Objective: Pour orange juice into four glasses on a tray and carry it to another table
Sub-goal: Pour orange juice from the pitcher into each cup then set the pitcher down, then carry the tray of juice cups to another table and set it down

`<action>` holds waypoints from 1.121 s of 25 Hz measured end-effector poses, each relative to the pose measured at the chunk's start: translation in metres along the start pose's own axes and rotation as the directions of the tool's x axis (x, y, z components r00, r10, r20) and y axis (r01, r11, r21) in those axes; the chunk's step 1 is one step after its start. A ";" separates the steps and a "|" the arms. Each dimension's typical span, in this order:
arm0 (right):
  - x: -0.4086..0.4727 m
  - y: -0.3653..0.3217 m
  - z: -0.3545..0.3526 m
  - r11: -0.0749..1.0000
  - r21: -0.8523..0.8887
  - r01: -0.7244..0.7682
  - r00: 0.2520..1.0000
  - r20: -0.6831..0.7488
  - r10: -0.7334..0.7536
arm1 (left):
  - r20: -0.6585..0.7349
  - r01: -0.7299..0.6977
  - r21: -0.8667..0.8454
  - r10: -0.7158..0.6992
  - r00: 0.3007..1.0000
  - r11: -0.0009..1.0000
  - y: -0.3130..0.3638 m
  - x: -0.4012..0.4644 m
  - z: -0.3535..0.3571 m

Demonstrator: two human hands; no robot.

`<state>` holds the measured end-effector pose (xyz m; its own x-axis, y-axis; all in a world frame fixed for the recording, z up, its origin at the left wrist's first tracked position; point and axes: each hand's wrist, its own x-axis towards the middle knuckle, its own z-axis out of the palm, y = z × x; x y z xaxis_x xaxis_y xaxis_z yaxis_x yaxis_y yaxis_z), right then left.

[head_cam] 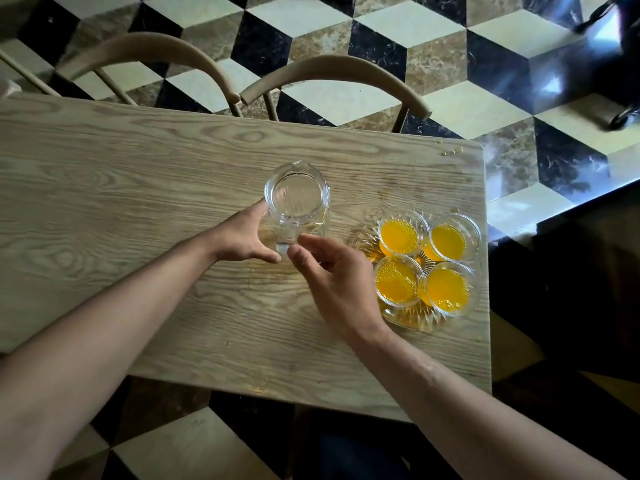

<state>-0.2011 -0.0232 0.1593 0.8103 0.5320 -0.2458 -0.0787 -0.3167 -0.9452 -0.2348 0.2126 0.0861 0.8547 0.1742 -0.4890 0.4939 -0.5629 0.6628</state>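
The tray [408, 317] is sitting at the right of the frame, close to the worktop's right edge, and all four glasses on it are showing orange juice: upper left glass [401, 233], upper right glass [452, 239], lower left glass [398, 280], lower right glass [448, 289]. They are packed tight, rims just about touching. So the pouring looks finished, and the carry is what is left.

The jug [296, 202] is standing upright at the centre of the frame, looking empty, spout pointing to the top of the picture and handle toward the person. The left hand [242, 237] is cupping its left side, fingers spread and open against the glass, not closed round it. The right hand [332, 271] is hovering just below the handle, fingers loosely curled and apart, gripping nothing that I can make out.

Here is what matters: the tray is lying directly to the right of the right hand, near it, while the left hand is sitting beyond the jug, farther off. By my reading, the right hand is getting there first, and the left is having to cross past the jug to take the tray's near-left rim.

Some drops [450, 151] are glistening near the worktop's [138, 168] upper right corner.
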 end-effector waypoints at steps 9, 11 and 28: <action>-0.002 0.016 -0.107 0.988 -0.149 0.045 0.997 -0.049 -0.052 | -0.404 0.045 -0.357 -0.198 0.893 0.933 0.041 -0.080 0.009; -0.009 0.022 -0.129 0.978 -0.199 0.057 0.995 -0.071 -0.072 | -0.467 0.019 -0.354 -0.194 0.863 0.935 0.057 -0.100 0.020; -0.059 0.098 -0.256 0.939 -0.341 -0.040 0.958 -0.280 -0.061 | -0.405 0.147 -0.354 -0.293 0.866 0.923 0.122 -0.106 0.161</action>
<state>-0.1078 -0.2862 0.1358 0.9437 0.3091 -0.1182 0.0915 -0.5868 -0.8046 -0.2911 -0.0044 0.1281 0.6604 0.6429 -0.3881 0.6381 -0.2079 0.7414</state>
